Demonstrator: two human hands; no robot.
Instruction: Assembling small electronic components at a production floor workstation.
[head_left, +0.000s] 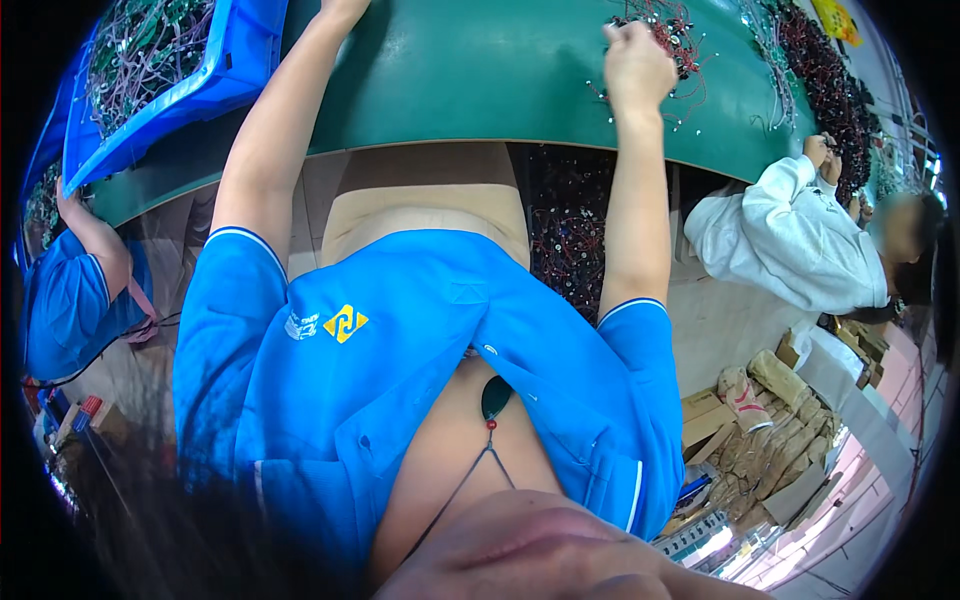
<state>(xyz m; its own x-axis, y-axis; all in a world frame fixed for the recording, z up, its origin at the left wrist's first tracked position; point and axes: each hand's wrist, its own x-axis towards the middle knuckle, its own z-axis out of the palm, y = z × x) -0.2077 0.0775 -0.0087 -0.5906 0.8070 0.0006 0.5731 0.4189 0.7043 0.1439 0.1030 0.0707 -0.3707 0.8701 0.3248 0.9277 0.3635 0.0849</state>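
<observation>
My right hand (640, 68) is closed, its fingers curled in at the near edge of a tangled heap of thin red and dark wires (675, 30) with small shiny ends. What the fingers grip is hidden. At the top edge my left hand (345, 8) is cut off by the picture, so its fingers do not show. Both arms reach out over a green table (470, 75).
A blue plastic crate (245, 60) with green and grey wires stands at the left. More wire bundles (835, 85) line the table's right end, where a person in a pale hoodie (780, 235) works. Below the table edge sits a dark container of small parts (568, 220). Another person's blue sleeve (70, 290) shows far left.
</observation>
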